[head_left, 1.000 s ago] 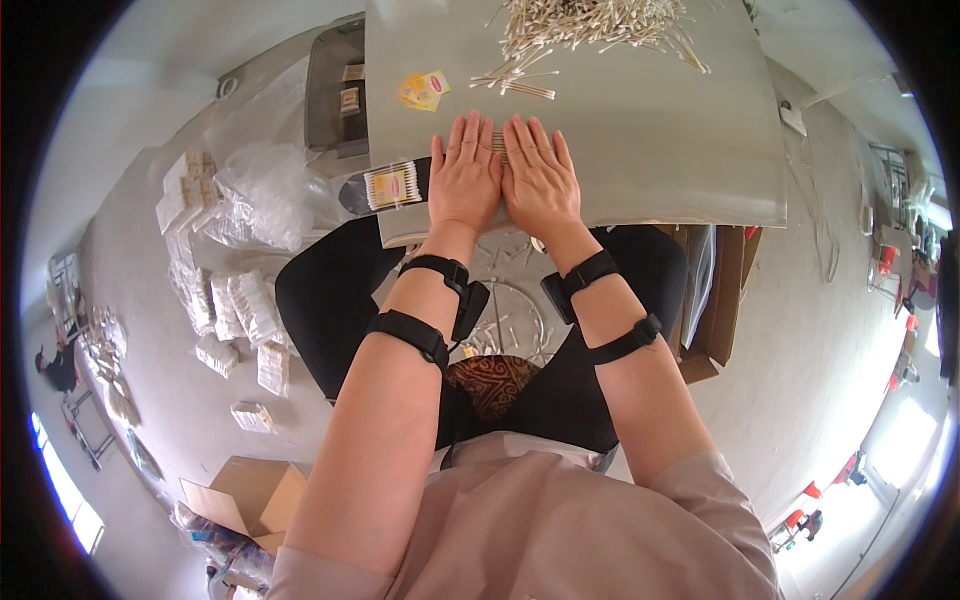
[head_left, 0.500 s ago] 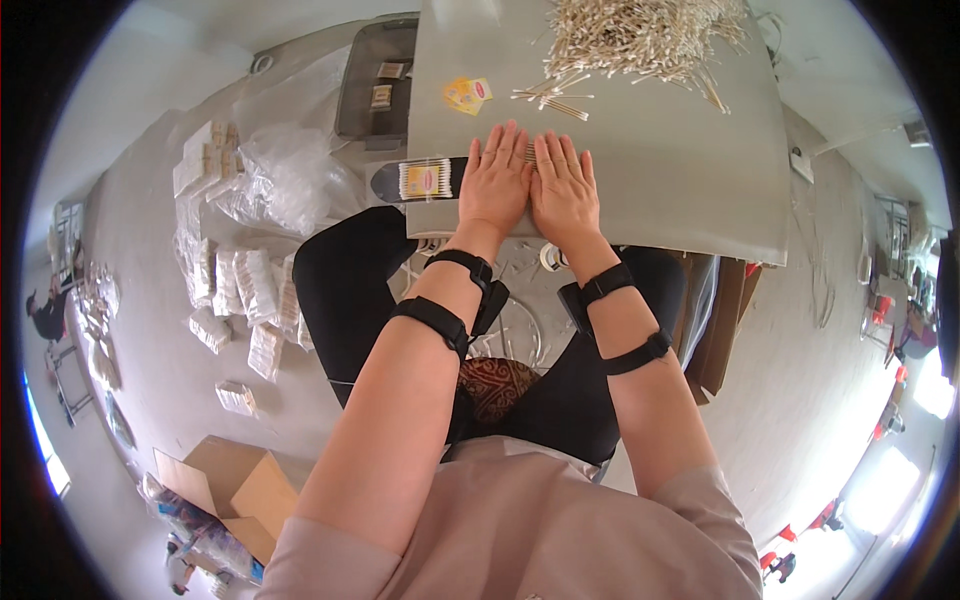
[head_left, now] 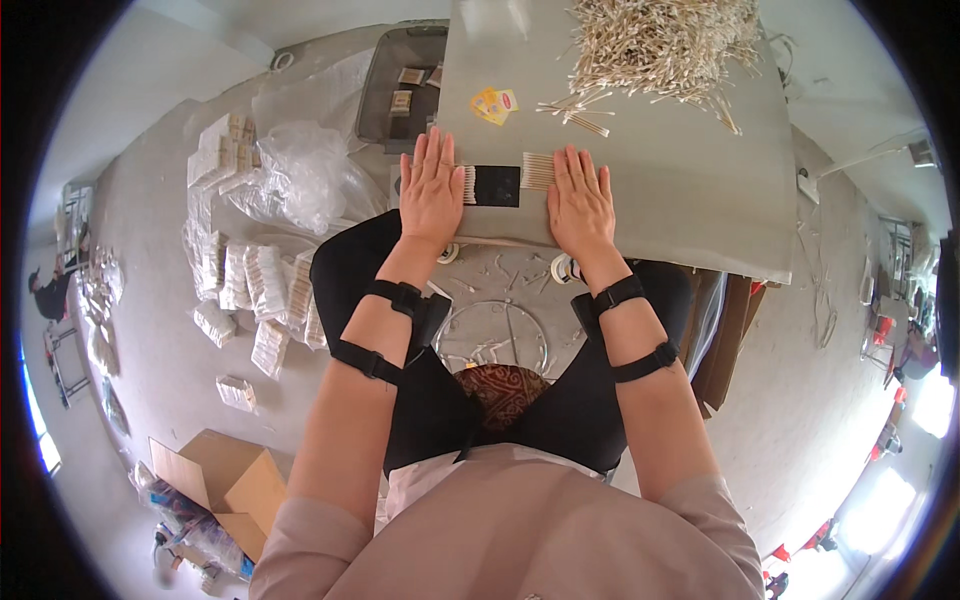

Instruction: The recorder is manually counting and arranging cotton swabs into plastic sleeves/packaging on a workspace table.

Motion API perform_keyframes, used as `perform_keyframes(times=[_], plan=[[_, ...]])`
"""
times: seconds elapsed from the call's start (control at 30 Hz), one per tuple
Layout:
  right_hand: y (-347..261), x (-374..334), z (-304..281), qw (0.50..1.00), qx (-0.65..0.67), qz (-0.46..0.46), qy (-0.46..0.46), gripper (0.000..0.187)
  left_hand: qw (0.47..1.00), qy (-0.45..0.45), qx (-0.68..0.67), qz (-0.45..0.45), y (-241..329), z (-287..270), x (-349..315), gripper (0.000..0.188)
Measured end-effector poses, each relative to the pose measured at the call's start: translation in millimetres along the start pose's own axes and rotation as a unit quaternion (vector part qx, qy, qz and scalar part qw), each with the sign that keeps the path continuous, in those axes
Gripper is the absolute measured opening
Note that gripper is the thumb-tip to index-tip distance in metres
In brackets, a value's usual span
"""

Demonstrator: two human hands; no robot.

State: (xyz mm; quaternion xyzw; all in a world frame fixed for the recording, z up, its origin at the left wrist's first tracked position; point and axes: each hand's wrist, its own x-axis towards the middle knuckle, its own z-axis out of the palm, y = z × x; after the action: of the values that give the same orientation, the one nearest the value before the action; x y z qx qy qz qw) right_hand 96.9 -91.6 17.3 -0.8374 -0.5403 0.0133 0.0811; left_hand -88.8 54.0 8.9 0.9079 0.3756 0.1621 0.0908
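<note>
Table: a pale grey top in front of the person [head_left: 690, 200]; both hands work near its close edge.
Bin: a grey tub [head_left: 367, 100] beside the table's left side, with a few small packs inside.
Swab pile: a loose heap [head_left: 665, 45] at the far side; a knock could send its outer sticks sliding down toward the work.
Left hand: flat, palm down, fingers straight and close together [head_left: 432, 195], covering part of a swab row; whether it presses hard, I cannot tell.
Right hand: flat too, fingers slightly parted [head_left: 582, 205], its inner edge against the other row; nothing is gripped.
Black strip: bare between the two rows [head_left: 497, 186]; uneven pressure from the left palm might skew it.
Right row: swabs laid side by side [head_left: 538, 170], partly under the right hand; a sideways push could fan or overlap them.
Yellow cards: a small fanned group [head_left: 493, 104] beyond the left fingertips; a careless reach might scatter them.
Loose swabs: a few sticks [head_left: 588, 122] beyond the right fingertips; a forward sweep could roll them into the row.
Left row: white tips [head_left: 469, 184] showing beside the left hand; a dragging palm could pull them crooked.
</note>
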Motion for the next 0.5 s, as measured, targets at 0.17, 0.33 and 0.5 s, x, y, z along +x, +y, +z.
perform_keyframes(times=[0.17, 0.33, 0.5], plan=[[-14, -1, 3, 0.999, 0.023, -0.024, 0.008, 0.052, 0.998, -0.05, 0.024, 0.003, -17, 8, -4, 0.052], [-35, -1, 3, 0.998, 0.039, -0.048, 0.024, 0.051, 0.994, -0.03, -0.109, -0.005, -22, 13, -5, 0.053], [-52, 1, 2, 0.997, 0.049, -0.055, 0.031, 0.05, 0.988, -0.02, -0.151, 0.003, -24, 14, -6, 0.052]])
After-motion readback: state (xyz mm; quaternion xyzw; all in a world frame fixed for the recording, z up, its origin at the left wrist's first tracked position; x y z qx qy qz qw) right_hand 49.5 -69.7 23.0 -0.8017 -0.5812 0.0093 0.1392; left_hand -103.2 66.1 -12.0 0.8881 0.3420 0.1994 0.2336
